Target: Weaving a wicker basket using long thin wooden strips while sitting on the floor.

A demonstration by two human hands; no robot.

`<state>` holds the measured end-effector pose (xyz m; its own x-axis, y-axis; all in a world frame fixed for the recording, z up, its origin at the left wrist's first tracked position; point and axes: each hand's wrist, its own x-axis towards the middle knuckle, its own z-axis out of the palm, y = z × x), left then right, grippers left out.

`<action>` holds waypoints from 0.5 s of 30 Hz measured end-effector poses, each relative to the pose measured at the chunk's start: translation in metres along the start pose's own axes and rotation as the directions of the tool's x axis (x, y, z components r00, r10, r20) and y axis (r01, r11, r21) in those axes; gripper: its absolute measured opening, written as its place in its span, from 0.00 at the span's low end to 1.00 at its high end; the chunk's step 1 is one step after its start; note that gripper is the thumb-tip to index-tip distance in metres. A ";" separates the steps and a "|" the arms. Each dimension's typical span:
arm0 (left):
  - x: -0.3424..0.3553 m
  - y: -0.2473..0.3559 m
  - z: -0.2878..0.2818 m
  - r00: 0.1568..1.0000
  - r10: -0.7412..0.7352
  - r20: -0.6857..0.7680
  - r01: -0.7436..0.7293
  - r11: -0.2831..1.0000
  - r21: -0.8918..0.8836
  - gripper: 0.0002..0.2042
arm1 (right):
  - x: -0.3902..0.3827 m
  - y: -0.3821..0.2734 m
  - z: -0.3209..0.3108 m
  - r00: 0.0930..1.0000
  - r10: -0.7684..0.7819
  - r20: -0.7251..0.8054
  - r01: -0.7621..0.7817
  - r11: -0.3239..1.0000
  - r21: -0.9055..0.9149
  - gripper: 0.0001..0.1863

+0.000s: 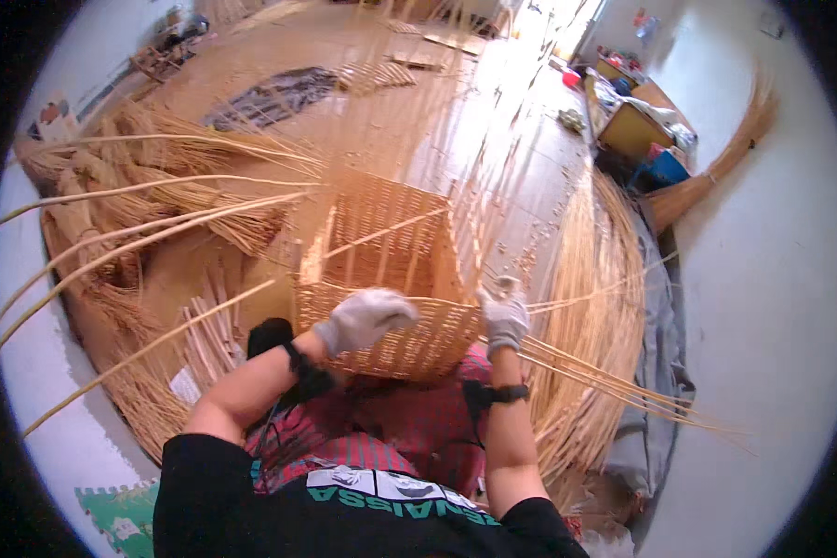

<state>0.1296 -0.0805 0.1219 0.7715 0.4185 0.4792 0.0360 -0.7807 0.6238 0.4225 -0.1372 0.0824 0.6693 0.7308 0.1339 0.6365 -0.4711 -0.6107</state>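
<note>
A square, half-woven wicker basket [391, 321] stands in front of my lap, with its open top showing the woven inside. Tall thin uprights rise from its far side, and one pale rod [381, 232] slants across the opening. In a white work glove, my left hand [367, 318] lies over the near wall with its fingers bent together; what they hold, if anything, is hidden. My right hand [505, 314], also gloved, is closed at the near right corner. Thin wicker rods [595, 367] run outward to the right from beside it. Any strand between its fingers is too small to make out.
Thick rods [130, 223] stick out far to the left of the basket. Bundles of wicker [158, 139] lie on the left, and a long heap of pale strands [581, 325] on the right. A tied bundle [716, 167] leans on the right wall, near a blue bin [665, 169].
</note>
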 end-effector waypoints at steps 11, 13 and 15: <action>-0.140 -0.040 -0.070 0.840 -0.367 -0.399 0.538 0.652 0.534 0.26 | -0.082 -0.250 0.142 0.858 -0.197 0.475 -0.184 0.745 0.641 0.50; -0.138 -0.046 -0.068 0.876 -0.294 -0.384 0.481 0.610 0.630 0.27 | -0.065 -0.258 0.193 0.938 0.147 0.313 -0.334 0.617 0.712 0.58; -0.138 -0.052 -0.068 0.872 -0.339 -0.353 0.490 0.599 0.634 0.27 | -0.056 -0.254 0.226 0.927 0.304 0.221 -0.373 0.672 0.640 0.59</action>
<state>-0.0222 -0.0660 0.0648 0.4359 0.7938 0.4242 0.8020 -0.5565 0.2172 0.1363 0.0531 0.0540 0.7291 0.6433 -0.2336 -0.0665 -0.2731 -0.9597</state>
